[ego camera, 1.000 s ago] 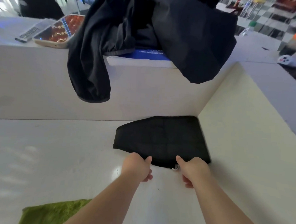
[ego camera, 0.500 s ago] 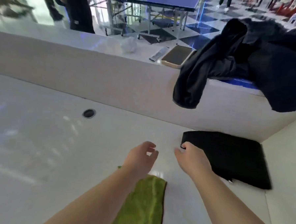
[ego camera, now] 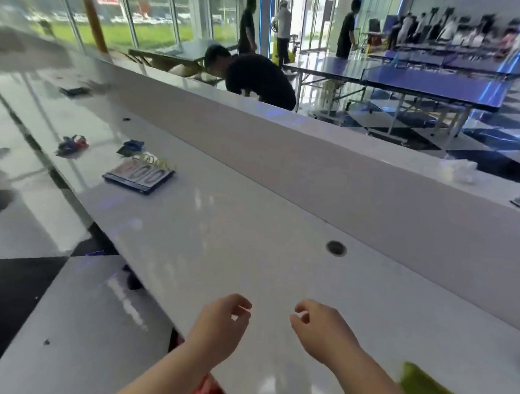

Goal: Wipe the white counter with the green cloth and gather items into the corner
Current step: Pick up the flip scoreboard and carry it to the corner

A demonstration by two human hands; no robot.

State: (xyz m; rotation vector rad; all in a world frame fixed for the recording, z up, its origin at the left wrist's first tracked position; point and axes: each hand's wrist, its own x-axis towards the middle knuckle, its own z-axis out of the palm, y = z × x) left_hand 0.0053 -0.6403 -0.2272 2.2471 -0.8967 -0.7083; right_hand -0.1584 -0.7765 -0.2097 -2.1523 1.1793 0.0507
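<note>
Both hands hang just above the white counter [ego camera: 251, 226] near its front edge, side by side and apart. The left hand [ego camera: 219, 324] has its fingers [ego camera: 241, 301] loosely curled and grips nothing. The right hand [ego camera: 324, 332] is the same, its fingers [ego camera: 302, 309] bent in a slack curl around nothing.

The green cloth [ego camera: 432, 392] lies flat on the counter by the front edge, just beside the right forearm and touched by neither hand.

A round hole [ego camera: 336, 248] sits in the counter towards the back edge, below the raised ledge [ego camera: 316, 130]. Well away along the counter to the left lies a flip scoreboard [ego camera: 139, 175] near the front edge. A blue item [ego camera: 132, 146] lies just behind it, and a red and blue bundle [ego camera: 71, 146] farther left; both are too blurred to identify. A crumpled white wad [ego camera: 461, 174] rests on the ledge at the right.
</note>
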